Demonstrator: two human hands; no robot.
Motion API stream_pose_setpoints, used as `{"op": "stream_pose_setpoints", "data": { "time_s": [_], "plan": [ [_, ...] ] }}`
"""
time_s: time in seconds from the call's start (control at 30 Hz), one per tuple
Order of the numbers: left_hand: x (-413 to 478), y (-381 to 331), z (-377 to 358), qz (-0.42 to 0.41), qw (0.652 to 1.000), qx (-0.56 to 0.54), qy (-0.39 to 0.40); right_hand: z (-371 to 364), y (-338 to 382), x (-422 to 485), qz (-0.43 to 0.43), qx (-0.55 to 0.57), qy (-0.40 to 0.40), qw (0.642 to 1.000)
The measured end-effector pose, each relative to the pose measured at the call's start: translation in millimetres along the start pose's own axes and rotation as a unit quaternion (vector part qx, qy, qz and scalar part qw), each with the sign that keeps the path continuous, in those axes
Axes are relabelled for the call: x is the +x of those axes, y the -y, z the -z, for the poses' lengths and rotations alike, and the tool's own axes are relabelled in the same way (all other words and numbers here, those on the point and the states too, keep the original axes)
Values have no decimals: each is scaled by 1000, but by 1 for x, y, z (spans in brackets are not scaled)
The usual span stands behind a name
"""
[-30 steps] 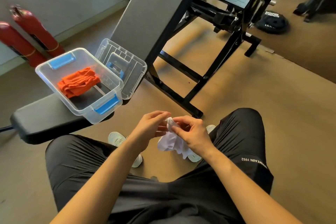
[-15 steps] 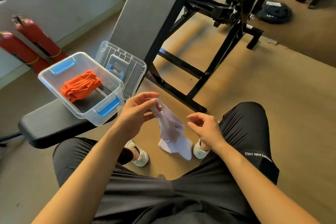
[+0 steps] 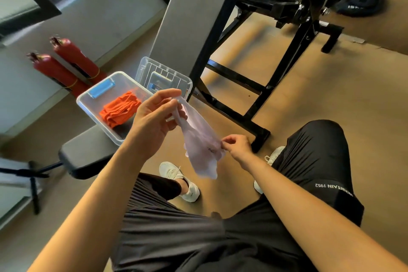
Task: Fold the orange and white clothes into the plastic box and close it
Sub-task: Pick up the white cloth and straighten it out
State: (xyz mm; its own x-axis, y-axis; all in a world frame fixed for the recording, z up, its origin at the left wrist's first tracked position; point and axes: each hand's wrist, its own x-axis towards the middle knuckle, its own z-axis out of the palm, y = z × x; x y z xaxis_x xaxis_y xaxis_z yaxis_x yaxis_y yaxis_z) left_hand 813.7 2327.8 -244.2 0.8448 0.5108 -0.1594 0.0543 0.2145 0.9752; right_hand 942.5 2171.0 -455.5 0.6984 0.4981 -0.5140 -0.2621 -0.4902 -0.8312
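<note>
A small white cloth hangs stretched between my two hands above the floor. My left hand pinches its upper end, raised close to the box. My right hand pinches its lower right edge. The clear plastic box with blue clips stands open on a black bench pad, left of my left hand. A folded orange cloth lies inside it. The clear lid leans behind the box against the grey backrest.
The black bench pad holds the box. A grey inclined backrest on a black steel frame rises behind it. Two red fire extinguishers stand by the wall at left. A weight plate lies far right. My legs and white shoes are below.
The white cloth went from bunched between both hands to pulled out long. My left hand rose toward the box with its top end; my right hand took the lower edge.
</note>
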Motion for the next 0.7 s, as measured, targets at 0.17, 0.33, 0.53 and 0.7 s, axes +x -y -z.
{"op": "stream_pose_setpoints", "data": {
  "time_s": [0.17, 0.33, 0.53, 0.7],
  "plan": [
    [-2, -5, 7, -6, 1000, -5, -6, -22, 6, 2, 34, -30, 95, 994],
    [-3, -14, 19, -14, 998, 30, -49, -24, 31, 15, 70, -61, 70, 993],
    [-5, -6, 40, 9, 990, 66, -123, 20, 48, 40, 59, -61, -45, 995],
    [-5, 0, 39, 17, 988, 37, -152, 7, 48, 28, 2, 35, 72, 997]
  ]
}}
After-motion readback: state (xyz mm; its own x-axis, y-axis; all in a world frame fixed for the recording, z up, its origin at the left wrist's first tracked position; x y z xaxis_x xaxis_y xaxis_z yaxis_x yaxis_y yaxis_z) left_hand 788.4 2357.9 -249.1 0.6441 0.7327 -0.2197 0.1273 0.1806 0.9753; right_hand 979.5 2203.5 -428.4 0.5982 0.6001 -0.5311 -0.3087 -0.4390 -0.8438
